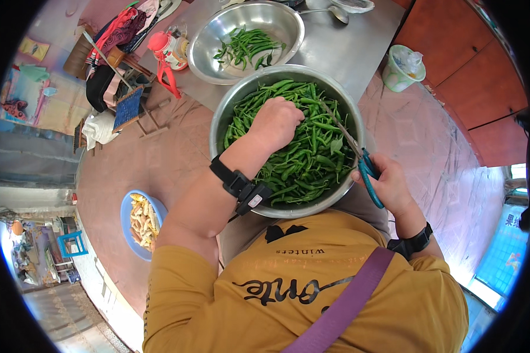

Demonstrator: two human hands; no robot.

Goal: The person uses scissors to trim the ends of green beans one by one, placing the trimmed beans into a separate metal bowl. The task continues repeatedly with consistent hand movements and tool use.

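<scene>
On my lap rests a large steel basin (219,132) heaped with green chili peppers (311,172). My left hand (276,123) is at the heap, back upward and fingers curled down. Its fingertips are hidden, so I cannot tell if a pepper is between them. At the basin's right rim my right hand (386,181) grips scissors (365,170) by their teal handles. The blades point up and left over the peppers and look closed or nearly so. Beyond the basin, a second, shallower steel basin (205,37) on the metal table holds a smaller pile of green chili peppers (251,44).
The metal table (331,48) also bears a ladle (338,14) and a red-capped bottle (170,50). On the floor stand a blue basin (126,216) of corn cobs at left and a pale bucket (395,79) at right, by red cabinets (459,57). A folding stool (128,110) stands upper left.
</scene>
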